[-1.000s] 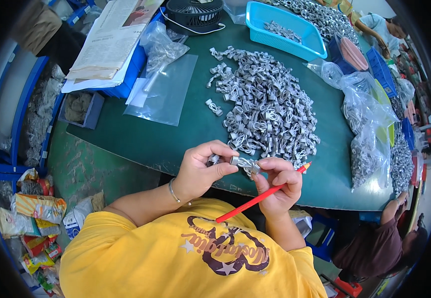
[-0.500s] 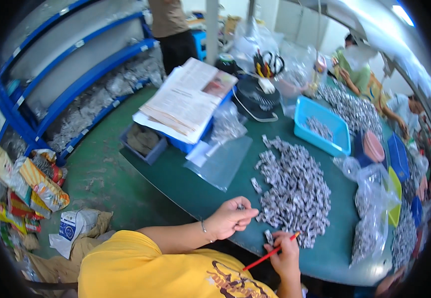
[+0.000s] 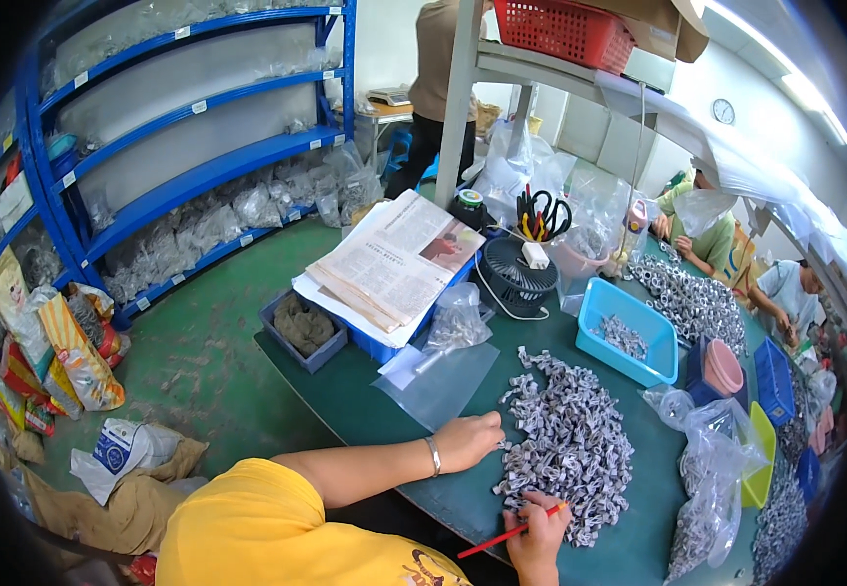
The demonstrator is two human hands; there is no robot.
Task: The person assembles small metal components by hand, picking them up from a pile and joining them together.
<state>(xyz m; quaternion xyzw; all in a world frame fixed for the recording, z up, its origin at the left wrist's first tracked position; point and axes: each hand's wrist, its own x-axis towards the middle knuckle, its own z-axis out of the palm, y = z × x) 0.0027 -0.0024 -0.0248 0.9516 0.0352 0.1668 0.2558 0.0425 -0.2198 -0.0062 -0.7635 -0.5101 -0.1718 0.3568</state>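
The left hand [image 3: 467,439] rests curled on the counter [image 3: 365,391], its fingertips touching the left edge of the pile [image 3: 570,449] of small grey parts; whether it pinches one I cannot tell. The right hand [image 3: 538,527] is closed around a red pencil [image 3: 509,533], just at the pile's near edge, low on the counter.

The pile lies loose, spreading toward the counter's near rim. A sweep of either wrist could likely push parts off that rim onto the green floor [image 3: 209,361], where they would scatter. The pencil tip points back toward the person's body, so a quick reach might snag it on the yellow shirt [image 3: 277,537].

A flat clear bag [image 3: 438,381] lies just left of the pile; being light, it could slide if the forearm drags over it. Farther out, a blue tray [image 3: 629,337] sits near the pile's far end, and filled bags [image 3: 712,469] crowd the right side, leaving little spare room.
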